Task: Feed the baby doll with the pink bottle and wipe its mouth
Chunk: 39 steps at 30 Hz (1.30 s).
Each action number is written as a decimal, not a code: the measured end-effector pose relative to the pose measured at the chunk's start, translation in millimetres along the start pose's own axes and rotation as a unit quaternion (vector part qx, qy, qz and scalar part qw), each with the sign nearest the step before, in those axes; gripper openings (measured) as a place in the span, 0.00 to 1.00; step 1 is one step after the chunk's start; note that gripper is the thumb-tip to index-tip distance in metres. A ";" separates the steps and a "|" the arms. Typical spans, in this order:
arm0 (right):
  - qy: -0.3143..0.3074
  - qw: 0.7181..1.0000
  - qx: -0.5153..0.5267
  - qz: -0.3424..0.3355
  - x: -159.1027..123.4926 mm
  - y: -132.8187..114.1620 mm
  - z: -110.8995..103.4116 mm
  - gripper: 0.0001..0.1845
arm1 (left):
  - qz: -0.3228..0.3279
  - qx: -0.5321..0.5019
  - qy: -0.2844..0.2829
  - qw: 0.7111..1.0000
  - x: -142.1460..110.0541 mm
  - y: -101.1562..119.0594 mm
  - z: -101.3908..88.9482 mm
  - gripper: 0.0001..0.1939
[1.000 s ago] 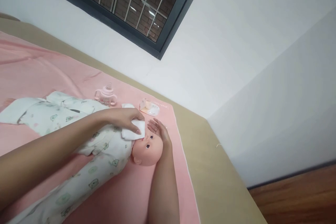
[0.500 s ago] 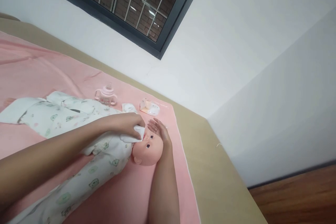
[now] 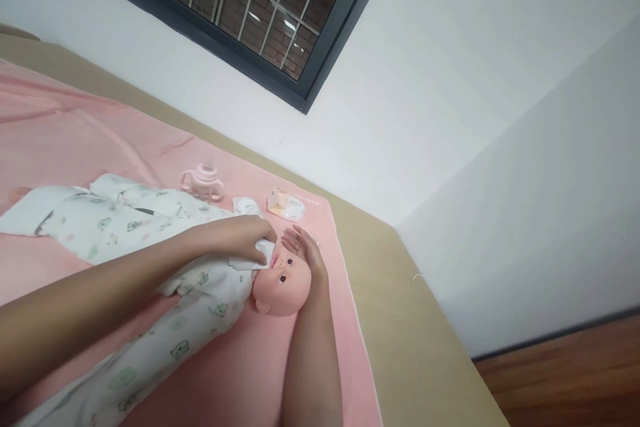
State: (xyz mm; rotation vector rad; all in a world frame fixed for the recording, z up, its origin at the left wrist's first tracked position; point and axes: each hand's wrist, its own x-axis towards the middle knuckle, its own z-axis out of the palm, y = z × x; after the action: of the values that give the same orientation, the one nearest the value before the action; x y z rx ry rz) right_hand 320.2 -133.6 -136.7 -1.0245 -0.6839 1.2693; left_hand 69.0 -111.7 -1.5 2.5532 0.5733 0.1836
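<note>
A baby doll (image 3: 283,287) in a white printed sleepsuit (image 3: 165,267) lies on a pink blanket (image 3: 75,140). My left hand (image 3: 240,237) is closed on a small white wipe (image 3: 263,255) and presses it against the doll's mouth and chin. My right hand (image 3: 305,253) rests on top of the doll's head with its fingers stretched out flat.
A pink handled baby bottle (image 3: 203,180), a small white cloth (image 3: 245,203) and a pack of wipes (image 3: 285,205) lie on the blanket behind the doll. The blanket covers a beige mattress (image 3: 415,340) against a white wall, under a barred window (image 3: 250,0). Wooden floor (image 3: 575,380) lies at the lower right.
My left hand has bunched the wipe up and slid it from the doll's chest up to its mouth. My right hand has stayed on the head.
</note>
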 end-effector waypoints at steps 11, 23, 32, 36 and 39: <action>-0.004 1.000 0.003 0.000 2.0 1.5 -2.8 0.20 | -0.014 0.035 0.022 0.999 0.7 3.0 -2.8 0.03; -0.001 1.000 -0.005 -0.002 1.5 0.2 -1.3 0.20 | 0.003 0.050 0.062 0.997 6.6 -5.8 6.5 0.06; 0.002 1.000 -0.002 -0.002 -2.1 -1.3 1.9 0.19 | 0.033 0.070 0.100 0.992 12.4 -10.4 15.1 0.04; 0.003 1.000 -0.002 -0.001 -3.4 -2.4 3.7 0.18 | 0.046 0.060 0.113 0.991 15.1 -12.6 19.9 0.04; 0.003 1.000 -0.008 -0.001 -3.5 -2.4 4.1 0.19 | 0.042 0.065 0.107 0.991 16.4 -12.7 21.7 0.04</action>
State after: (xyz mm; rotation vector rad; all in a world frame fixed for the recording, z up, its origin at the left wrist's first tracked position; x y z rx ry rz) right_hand 316.9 -136.0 -132.4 -1.0396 -0.6911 1.2597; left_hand 84.3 -104.5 -26.3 2.7048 0.5727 0.4697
